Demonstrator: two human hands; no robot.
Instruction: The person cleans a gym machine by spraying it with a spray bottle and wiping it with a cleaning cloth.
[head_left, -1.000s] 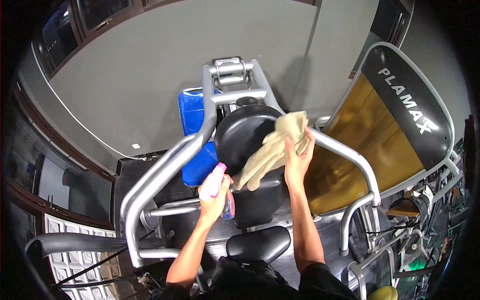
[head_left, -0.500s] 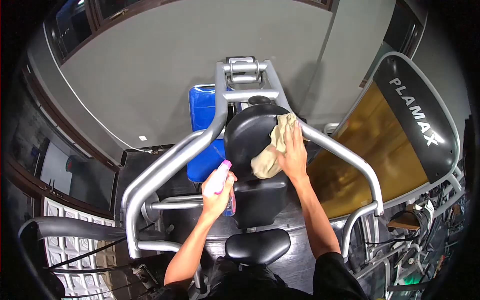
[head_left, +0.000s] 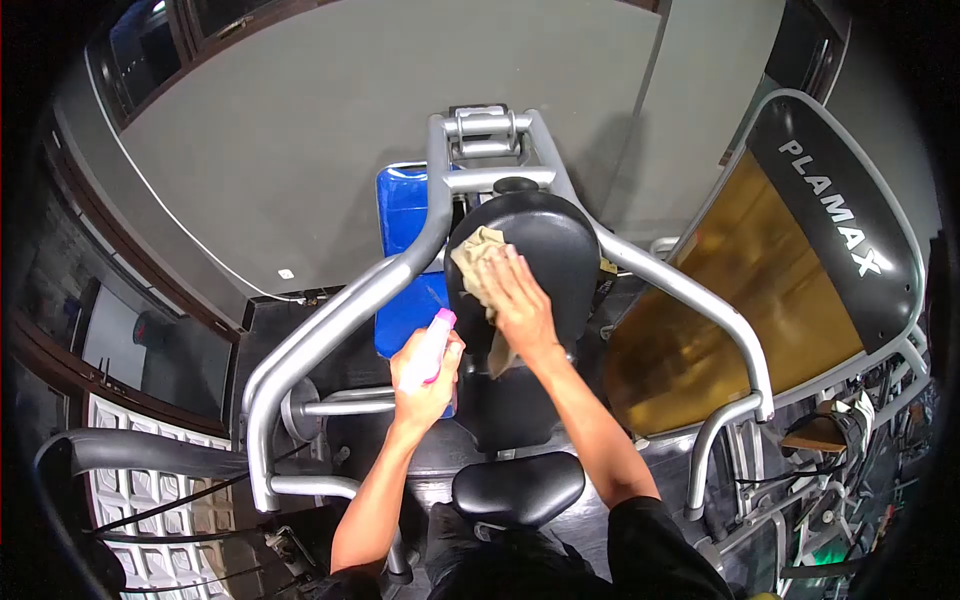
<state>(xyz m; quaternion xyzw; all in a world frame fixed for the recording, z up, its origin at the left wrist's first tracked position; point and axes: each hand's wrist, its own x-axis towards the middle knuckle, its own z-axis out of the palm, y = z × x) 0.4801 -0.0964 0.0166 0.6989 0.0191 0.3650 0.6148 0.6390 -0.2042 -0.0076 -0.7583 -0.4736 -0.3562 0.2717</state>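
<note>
My left hand (head_left: 428, 375) is closed around a spray bottle (head_left: 430, 352) with a pink and white head, its nozzle pointing up and away from me. The bottle's lower part is mostly hidden by the hand. With fingers stretched forward, my right hand (head_left: 515, 300) holds a beige cloth (head_left: 478, 262) against the left side of a black padded backrest (head_left: 550, 250). A loose end of the cloth hangs below the palm. The backrest belongs to a gym machine, and a black seat pad (head_left: 518, 490) lies nearer to me.
Silver frame tubes (head_left: 335, 325) curve around both sides of the backrest. A blue pad (head_left: 405, 215) stands behind it on the left. To the right is a tall panel marked PLAMAX (head_left: 830, 210). A grey wall (head_left: 380, 90) closes off the back.
My right hand has slid the cloth from the right side of the backrest to its left side. My left hand, with the spray bottle, has shifted slightly left and up.
</note>
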